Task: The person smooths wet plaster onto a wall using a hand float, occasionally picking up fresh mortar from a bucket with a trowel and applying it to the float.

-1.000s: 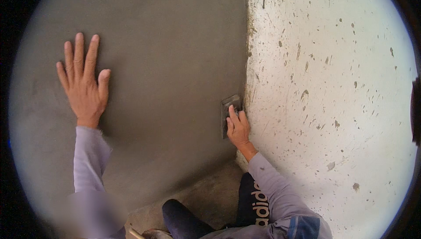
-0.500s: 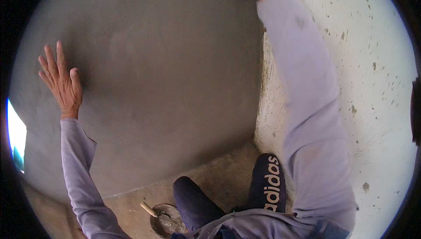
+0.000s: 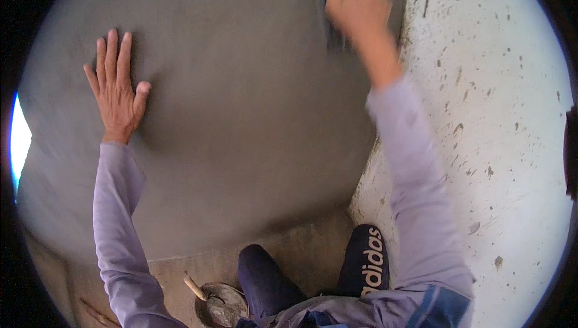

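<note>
Against the grey plastered wall [image 3: 241, 117], my left hand [image 3: 117, 87] lies flat with its fingers spread and holds nothing. Higher up, beside the corner with the white wall, my right hand [image 3: 358, 6] grips a dark flat trowel [image 3: 331, 36] on the plaster; motion smears both, and the fingertips are hard to make out.
A white wall [image 3: 481, 123], spattered with grey spots, runs down the right side. Below are my knees on a brownish floor [image 3: 283, 237], a round pan [image 3: 223, 307] of grey mix with a wooden-handled tool [image 3: 192, 283], and a stick [image 3: 99, 316]. A bright opening [image 3: 19, 141] shows far left.
My right hand with the trowel swept from low by the corner up to the picture's top edge, then came slightly back down. My left hand remains spread on the wall, shifted slightly in the picture.
</note>
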{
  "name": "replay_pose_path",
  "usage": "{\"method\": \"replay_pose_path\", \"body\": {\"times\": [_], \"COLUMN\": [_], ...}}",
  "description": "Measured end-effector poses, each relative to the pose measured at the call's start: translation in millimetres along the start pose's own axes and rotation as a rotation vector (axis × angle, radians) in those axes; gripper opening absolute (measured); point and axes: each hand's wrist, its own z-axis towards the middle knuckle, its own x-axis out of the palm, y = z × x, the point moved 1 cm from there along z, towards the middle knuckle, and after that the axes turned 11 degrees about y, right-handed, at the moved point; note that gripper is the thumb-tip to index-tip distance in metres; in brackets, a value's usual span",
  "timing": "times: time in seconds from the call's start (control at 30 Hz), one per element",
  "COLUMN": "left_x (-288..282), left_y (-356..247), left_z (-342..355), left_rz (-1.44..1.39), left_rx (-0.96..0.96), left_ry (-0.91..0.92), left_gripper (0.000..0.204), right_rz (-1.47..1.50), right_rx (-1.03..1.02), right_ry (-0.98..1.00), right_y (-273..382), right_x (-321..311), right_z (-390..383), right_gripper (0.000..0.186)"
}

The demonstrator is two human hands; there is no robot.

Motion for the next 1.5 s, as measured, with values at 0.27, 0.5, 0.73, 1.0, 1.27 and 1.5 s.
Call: {"method": "replay_pose_path", "body": {"times": [0.27, 0.5, 0.73, 1.0, 1.27, 1.5], "left_x": [-2.9, -23.5, -98.5, -98.6, -99.1, -98.8], "left_y": [4.7, -88.6, -317.3, -428.8, -417.2, -429.9], "left_z": [-1.6, -79.3, -304.2, -392.6, -391.1, -406.7], "left_rz": [-0.030, -0.580, -1.946, -1.729, -1.443, -1.475], "left_rx": [0.073, -0.149, -0.358, -0.074, -0.241, 0.002], "left_ry": [-0.042, 0.124, 1.284, 1.865, 1.916, 2.124], "left_gripper": [0.083, 0.073, 0.051, 0.081, 0.089, 0.079], "right_rz": [0.117, 0.061, 0.042, 0.136, 0.251, 0.191], "right_rx": [0.027, -0.365, 0.043, -0.485, -0.025, -0.020], "right_ry": [0.151, 0.360, -0.002, 0.490, 0.275, 0.168], "right_y": [26.6, 8.3, 54.0, 118.6, 8.1, -34.4], "right_x": [26.9, 58.2, -13.1, 68.1, 27.7, 52.9], "right_z": [-41.9, -248.8, 30.3, -243.3, -272.5, -224.1], "right_gripper": [0.031, 0.046, 0.042, 0.051, 0.046, 0.048]}}
